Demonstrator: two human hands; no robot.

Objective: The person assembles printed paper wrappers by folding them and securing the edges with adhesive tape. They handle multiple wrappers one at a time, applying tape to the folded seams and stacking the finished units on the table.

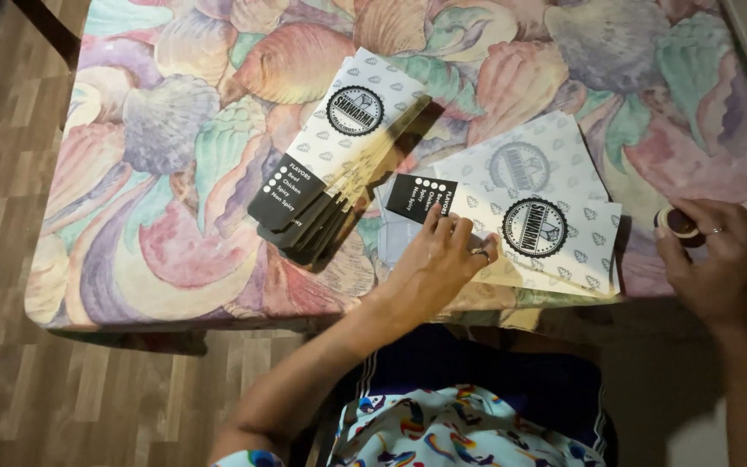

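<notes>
The left hand presses flat, fingers together, on a white-and-black paper sleeve lying near the table's front edge. The right hand pinches a small roll of tape between fingertips, just beside the sleeve. A fanned stack of sleeves lies to the left, on the shell-patterned tablecloth.

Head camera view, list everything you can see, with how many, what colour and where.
Fanned stack of flat black-and-white paper sleeves: several, exact count unclear, table centre.
Flat white patterned paper sleeves with round emblems: at least two, overlapping, near front edge.
Small round tape roll: one, pale rim with dark core, right side.
Table with pastel seashell-print cloth: one, fills the view.
Wooden plank floor: brown, left.
Left hand: pressing the sleeve's black end.
Right hand: holding the tape roll.
</notes>
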